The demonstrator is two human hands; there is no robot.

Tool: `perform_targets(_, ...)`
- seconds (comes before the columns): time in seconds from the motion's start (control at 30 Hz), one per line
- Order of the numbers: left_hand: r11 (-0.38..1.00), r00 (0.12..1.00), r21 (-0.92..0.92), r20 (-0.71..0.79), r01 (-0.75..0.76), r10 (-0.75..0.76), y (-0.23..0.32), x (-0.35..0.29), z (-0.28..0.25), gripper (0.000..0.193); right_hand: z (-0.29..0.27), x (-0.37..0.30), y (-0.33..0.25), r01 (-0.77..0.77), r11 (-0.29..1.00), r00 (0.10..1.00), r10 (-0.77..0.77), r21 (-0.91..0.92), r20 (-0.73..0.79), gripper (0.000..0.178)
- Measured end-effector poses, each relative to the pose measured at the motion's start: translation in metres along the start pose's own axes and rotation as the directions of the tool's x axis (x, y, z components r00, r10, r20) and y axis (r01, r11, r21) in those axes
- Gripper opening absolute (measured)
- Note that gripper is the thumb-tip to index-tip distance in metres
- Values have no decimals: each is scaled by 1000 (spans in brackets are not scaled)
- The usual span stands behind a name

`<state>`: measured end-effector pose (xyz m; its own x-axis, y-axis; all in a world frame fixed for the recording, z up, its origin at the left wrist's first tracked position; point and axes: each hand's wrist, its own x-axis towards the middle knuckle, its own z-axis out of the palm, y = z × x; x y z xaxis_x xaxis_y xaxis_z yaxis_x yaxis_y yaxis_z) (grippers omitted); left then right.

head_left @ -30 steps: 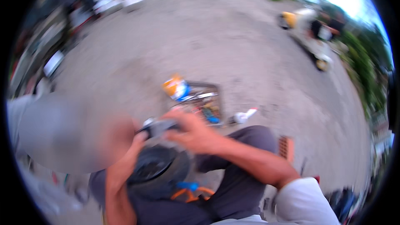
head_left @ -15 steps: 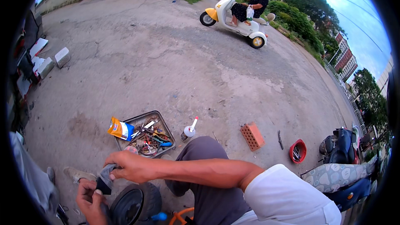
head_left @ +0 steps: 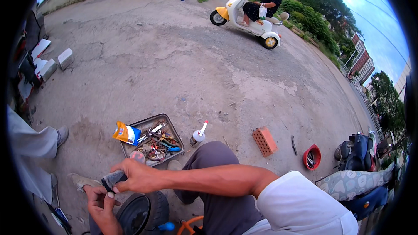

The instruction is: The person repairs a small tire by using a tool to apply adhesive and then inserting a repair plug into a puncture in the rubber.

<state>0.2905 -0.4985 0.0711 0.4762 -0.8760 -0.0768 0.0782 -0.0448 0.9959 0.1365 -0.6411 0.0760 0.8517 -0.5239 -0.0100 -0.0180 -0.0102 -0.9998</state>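
Nearest, lower left: gripped between thumb and bent fingers of the right hand (head_left: 139,176), a grey-and-black piece (head_left: 114,177), thin and pliable-looking; exact kind too small to tell. Pinched also at its dark lower part by the left hand (head_left: 102,209), fingers curled and narrow. Probably held from two sides to keep a limp thing taut; close to the body, presumably for control and a clear view.

Just below, partly hidden by the left hand: a black wheel (head_left: 160,211), left of the dark-trousered right leg (head_left: 213,161); likely placed there for easy reach. Beside it, a blue object (head_left: 166,226), kind unclear, and an orange curved part (head_left: 188,225).

Beyond, on the ground: a shallow tray (head_left: 175,129) of mixed tools (head_left: 159,143), apparently for keeping loose items together. At its left corner, a yellow-and-blue pouch (head_left: 126,134). Just right of the tray, a bottle (head_left: 197,138), upright, perhaps against leaks.

Farther right: a perforated brick (head_left: 264,142), a dark rod (head_left: 294,145), a red bowl (head_left: 314,149) with metal bits, likely for containing small parts. Far left, another person's grey trouser leg (head_left: 30,137). Farthest, a white-and-yellow scooter (head_left: 244,15) with rider, well apart.
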Motion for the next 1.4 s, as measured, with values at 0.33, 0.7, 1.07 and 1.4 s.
perform_targets(0.33, 994, 992, 45, 79, -102, 98, -13, 5, -12, 13, 3, -8, -18, -36, 999, 999, 36, -7, 27, 18)
perform_targets(0.7, 976, 983, 119, 59, -182, 176, -29, 6, -7, 10, 15, -1, 11, 113, 942, 968, -177, -315, -180, 31)
perform_targets(1.07, 979, 998, 202, 65, -12, -1, 1, 0, -5, 8, 7, -6, 6, 56, 994, 998, -54, 97, -19, 22)
perform_targets(1.4, 995, 993, 94, 113, 13, -24, -5, 0, -6, 12, 5, -4, 3, 42, 997, 999, -44, -67, -30, 16)
